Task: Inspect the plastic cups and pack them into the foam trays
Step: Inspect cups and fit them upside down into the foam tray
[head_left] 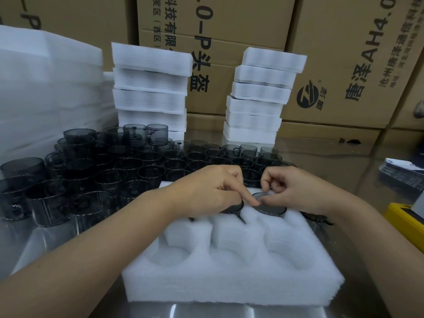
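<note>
Right grip [291,191] pinches cup [270,210] rim, left grip [206,191] covers second cup [235,208], hold unclear; uneven push could cock either in its tray [229,283] pocket and jam.

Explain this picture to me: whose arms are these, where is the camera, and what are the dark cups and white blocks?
No machine here: a person works bare-handed, and the single camera sits on their head, looking down. The left hand and right hand touch dark cups set in the far pockets of a white foam tray; its near pockets are empty. Loose cups crowd the table behind, with stacked trays and cardboard boxes beyond.
</note>
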Tool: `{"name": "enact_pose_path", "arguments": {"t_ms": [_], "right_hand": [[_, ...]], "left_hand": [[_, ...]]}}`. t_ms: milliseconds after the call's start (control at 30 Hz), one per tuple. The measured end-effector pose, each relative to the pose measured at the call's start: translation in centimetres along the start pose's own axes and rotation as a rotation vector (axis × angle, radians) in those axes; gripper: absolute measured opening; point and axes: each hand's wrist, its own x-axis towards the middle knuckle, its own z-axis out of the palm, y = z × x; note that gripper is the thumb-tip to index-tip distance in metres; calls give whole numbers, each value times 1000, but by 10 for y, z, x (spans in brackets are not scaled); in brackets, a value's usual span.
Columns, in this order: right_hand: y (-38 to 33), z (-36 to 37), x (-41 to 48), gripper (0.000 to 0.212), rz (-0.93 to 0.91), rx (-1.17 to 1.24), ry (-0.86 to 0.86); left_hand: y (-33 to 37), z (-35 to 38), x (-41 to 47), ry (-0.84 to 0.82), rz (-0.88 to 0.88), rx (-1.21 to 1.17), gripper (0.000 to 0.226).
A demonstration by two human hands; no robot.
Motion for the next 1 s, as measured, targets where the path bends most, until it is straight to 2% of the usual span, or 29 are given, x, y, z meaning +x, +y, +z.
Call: {"name": "enact_pose_path", "arguments": {"t_ms": [67,133,233,300,467,667,767,833,1000], "right_hand": [[1,-1,0,24,10,46,-15],[1,-1,-1,25,7,59,-29],[0,-3,-1,25,5,44,-48],[-2,-3,-1,26,9,37,-52],[-4,-4,-4,27,15,14,-58],[-3,-3,-3,29,19,-23,-49],[-3,-2,-3,30,12,-32,-43],[-3,-2,-3,29,4,-30,-41],[-3,-2,-3,28,4,-25,-42]], "left_hand": [[-4,-3,3,122,30,-27,39],[-11,-14,7,310,24,-5,44],[-25,-39,16,484,-86,211,36],[-36,-61,24,465,-191,375,40],[-61,-106,35,293,-433,602,64],[-82,-117,37,283,-614,478,61],[-93,-113,39,251,-654,463,54],[-100,-113,42,239,-650,534,52],[-106,-115,49,282,-642,555,66]]}}
